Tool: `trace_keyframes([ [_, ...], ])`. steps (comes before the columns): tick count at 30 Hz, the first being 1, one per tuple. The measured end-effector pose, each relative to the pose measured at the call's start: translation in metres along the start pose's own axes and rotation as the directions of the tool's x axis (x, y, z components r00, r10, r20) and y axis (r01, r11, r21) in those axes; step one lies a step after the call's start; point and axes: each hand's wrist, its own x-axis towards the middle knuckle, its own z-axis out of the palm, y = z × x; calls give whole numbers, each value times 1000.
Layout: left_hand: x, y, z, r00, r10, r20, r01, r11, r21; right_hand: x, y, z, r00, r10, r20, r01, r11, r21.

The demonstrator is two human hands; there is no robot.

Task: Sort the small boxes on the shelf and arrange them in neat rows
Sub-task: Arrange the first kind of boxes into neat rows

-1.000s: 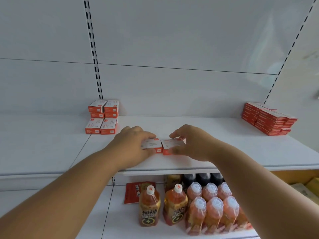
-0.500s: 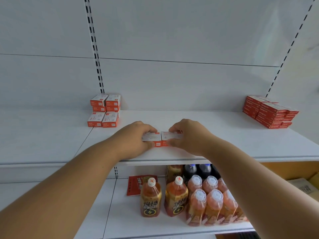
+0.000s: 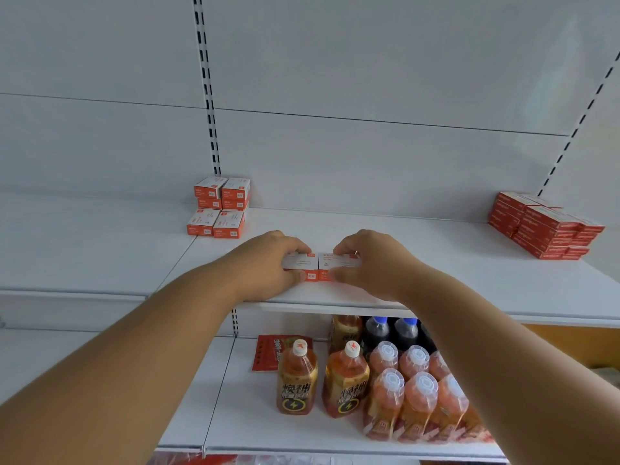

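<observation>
Nearest, on the lower shelf (image 3: pixel 214 397), stand two amber drink bottles (image 3: pixel 297 380) with a lightning-bolt badge and bold Chinese characters I cannot make out, beside a shrink-wrapped pack of pink bottles (image 3: pixel 419 404) and a red leaflet (image 3: pixel 268 350) lying flat behind them.

Above, near the front edge of the upper shelf (image 3: pixel 436 280), the left hand (image 3: pixel 268 263) grasps one small white-and-orange box (image 3: pixel 303 265), fingers curled over its top and thumb at its front. The right hand (image 3: pixel 372 260) grips a second box (image 3: pixel 330 263) the same way. The two boxes sit side by side, ends touching or very nearly so.

This looks like the step of squaring a pair together to begin a fresh row. The next move probably calls for pressing their fronts flush and parallel to the shelf edge before letting go.

Further back on the left, four matching boxes (image 3: pixel 218 206) are stacked against the back wall; their labels are too small to read. Far right sits a taller pile of red boxes (image 3: pixel 543 226), print illegible.
</observation>
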Motion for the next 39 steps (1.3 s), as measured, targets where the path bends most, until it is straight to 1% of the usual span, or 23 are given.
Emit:
trace_keyframes([
  [4,-3,-8,0,1000,23,-15,-23,1000,-15,-2,-5,1,1000,13,9,-13,1000,13],
  [13,2,-22,-4,989,144,33,-144,990,-4,-6,-17,0,996,83,25,-83,996,-21],
  [16,2,-24,-8,986,153,67,-154,988,17,-6,-22,-4,993,104,51,-103,994,-18],
  [18,1,-26,-14,987,138,81,-141,989,33,-2,-29,-9,995,94,26,-95,995,7],
  [21,1,-36,-29,994,105,36,-105,994,-7,13,-46,-8,995,71,-63,-70,997,29],
  [24,3,-64,-46,995,81,-65,-84,995,-47,35,-71,2,992,37,-120,-28,997,74],
  [26,8,-90,-55,985,43,-166,-49,998,-32,52,-90,10,993,6,-119,5,996,93],
  [29,14,-130,-61,953,-43,-300,76,992,100,80,-119,21,999,-11,-45,14,998,65],
  [31,16,-148,-61,948,-79,-309,147,968,203,97,-134,29,999,-1,46,1,1000,6],
  [33,14,-159,-59,957,-95,-274,162,959,233,110,-145,38,991,5,133,3,998,-56],
  [35,12,-164,-58,957,-100,-271,145,977,153,117,-153,42,988,18,153,-4,996,-89],
  [37,10,-166,-60,955,-109,-276,130,990,57,120,-161,43,991,14,134,3,992,-130],
  [39,8,-166,-61,954,-115,-277,121,993,6,122,-167,43,994,21,111,-2,986,-167],
])
